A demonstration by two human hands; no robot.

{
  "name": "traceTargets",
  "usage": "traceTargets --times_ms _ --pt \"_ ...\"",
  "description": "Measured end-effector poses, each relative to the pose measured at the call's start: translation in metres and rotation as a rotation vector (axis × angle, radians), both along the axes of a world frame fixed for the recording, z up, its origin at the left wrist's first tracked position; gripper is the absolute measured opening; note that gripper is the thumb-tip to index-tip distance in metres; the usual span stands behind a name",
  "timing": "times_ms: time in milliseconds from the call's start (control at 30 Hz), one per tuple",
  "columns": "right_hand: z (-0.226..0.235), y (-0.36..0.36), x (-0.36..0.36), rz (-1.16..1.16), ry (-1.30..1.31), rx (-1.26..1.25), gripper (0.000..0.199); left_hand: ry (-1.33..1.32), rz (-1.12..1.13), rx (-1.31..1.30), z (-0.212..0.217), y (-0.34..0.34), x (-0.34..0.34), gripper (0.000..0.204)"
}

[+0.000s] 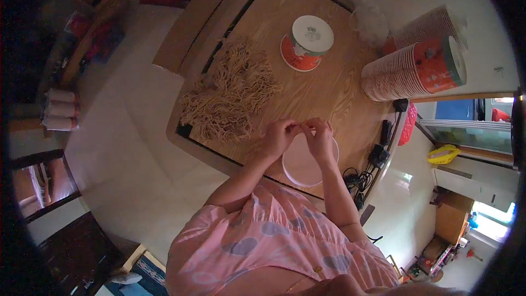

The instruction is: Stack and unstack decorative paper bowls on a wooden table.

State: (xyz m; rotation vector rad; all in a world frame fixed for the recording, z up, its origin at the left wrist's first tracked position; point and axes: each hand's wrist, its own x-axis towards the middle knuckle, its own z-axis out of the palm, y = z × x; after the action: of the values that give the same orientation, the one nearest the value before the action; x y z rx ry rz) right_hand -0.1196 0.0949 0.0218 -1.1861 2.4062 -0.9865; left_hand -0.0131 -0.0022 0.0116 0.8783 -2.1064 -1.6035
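Observation:
Both hands meet at the far rim of a white round paper tub point(302, 165) that stands close to my body, its inside facing up. My left hand point(280, 138) has its fingertips pinched together, touching those of my right hand point(319, 136). My right fingers are closed in a pinch too. Whatever lies between the fingertips is too small to make out. Left of my hands spreads a loose heap of tan twisted paper cords point(233, 93). Beyond my hands sits an upside-down red and white paper tub point(307, 44), its pale base facing up.
Tall nested stacks of red paper tubs point(411, 71) lie on the table's right side, near a clear plastic bag point(370, 22). Black adapters and cables point(359, 178) run along the right edge. A cardboard box point(192, 27) stands beyond the wooden table point(334, 98) at left.

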Motion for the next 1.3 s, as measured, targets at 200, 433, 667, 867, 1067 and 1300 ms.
traceTargets --times_ms 200,433,667,867,1067,1300 --pt "0.013 -0.004 0.003 0.014 -0.114 0.016 0.015 0.126 0.113 0.268 -0.037 0.001 0.002 0.013" --pt "0.016 -0.007 0.0 0.049 -0.143 0.071 0.016 0.109 0.059 0.343 -0.037 -0.006 0.009 0.013" --pt "0.01 -0.008 -0.002 0.027 -0.233 0.077 0.015 0.073 0.063 0.563 -0.03 -0.014 0.015 0.015" --pt "0.013 -0.009 -0.003 0.043 -0.238 0.09 0.014 0.178 0.016 0.57 -0.042 -0.008 0.006 0.019" --pt "0.002 -0.005 -0.005 0.103 -0.165 -0.001 0.012 0.143 -0.066 0.524 -0.047 -0.008 0.002 0.017" --pt "0.011 -0.008 -0.002 0.094 -0.156 0.02 0.012 0.056 -0.066 0.569 -0.053 -0.012 0.008 0.012"
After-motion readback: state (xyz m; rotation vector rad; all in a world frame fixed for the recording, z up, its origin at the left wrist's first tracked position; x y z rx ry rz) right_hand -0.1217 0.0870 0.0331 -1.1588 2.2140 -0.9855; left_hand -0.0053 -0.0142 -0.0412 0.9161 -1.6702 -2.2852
